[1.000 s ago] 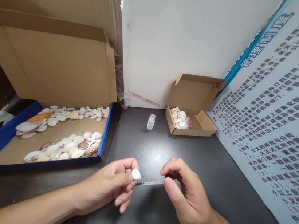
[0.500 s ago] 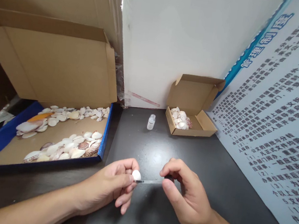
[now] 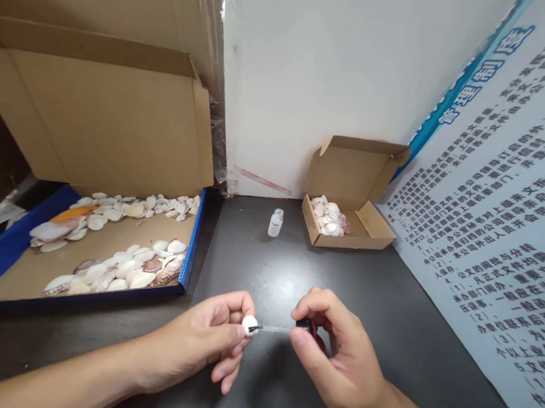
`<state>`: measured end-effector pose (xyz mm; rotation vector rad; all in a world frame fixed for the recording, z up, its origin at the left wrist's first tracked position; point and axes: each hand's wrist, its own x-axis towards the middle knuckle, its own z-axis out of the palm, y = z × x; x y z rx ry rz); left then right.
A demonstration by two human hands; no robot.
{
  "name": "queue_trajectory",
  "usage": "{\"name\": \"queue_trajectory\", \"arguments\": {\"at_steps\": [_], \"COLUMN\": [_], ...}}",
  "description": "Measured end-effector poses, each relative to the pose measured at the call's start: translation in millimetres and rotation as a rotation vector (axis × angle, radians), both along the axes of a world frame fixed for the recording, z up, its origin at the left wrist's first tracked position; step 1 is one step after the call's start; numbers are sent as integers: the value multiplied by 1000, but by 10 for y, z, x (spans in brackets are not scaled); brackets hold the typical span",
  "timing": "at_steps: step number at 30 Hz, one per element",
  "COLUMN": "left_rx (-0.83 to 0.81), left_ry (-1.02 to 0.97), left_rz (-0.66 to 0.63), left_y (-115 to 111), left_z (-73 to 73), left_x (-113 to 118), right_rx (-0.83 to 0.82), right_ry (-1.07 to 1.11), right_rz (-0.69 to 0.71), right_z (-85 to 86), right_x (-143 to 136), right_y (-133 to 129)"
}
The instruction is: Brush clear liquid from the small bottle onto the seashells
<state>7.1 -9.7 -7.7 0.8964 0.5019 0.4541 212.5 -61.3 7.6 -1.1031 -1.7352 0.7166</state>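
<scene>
Between thumb and fingers, my left hand (image 3: 215,337) pinches a small white seashell (image 3: 249,323) above the dark table. My right hand (image 3: 337,356) is closed on the black cap (image 3: 305,325) of a brush applicator. Its thin clear stem (image 3: 276,329) points left, and the dark brush tip (image 3: 254,328) lies over the face of the shell, seemingly touching it. A small capless glass bottle (image 3: 275,223) with a white label stands upright beyond both hands.
On the left, a blue-edged cardboard box (image 3: 189,253) stands open with many shells (image 3: 118,271) inside. A smaller cardboard box (image 3: 357,243) with white shells (image 3: 328,216) sits at the back right. A white panel (image 3: 320,70) and a printed poster (image 3: 519,196) border the table (image 3: 244,264).
The brush tip has shifted from the shell's lower edge onto its face. My left hand has turned and moved the shell slightly; my right hand has barely moved.
</scene>
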Motion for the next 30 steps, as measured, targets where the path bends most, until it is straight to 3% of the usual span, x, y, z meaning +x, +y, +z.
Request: {"name": "queue_trajectory", "arguments": {"at_steps": [30], "left_rx": [18], "left_ry": [13], "left_rz": [-2], "left_y": [9], "left_z": [-5], "left_x": [-3], "right_rx": [-6], "right_ry": [-39], "right_rz": [24], "right_z": [27], "right_x": [-11], "right_y": [-8]}}
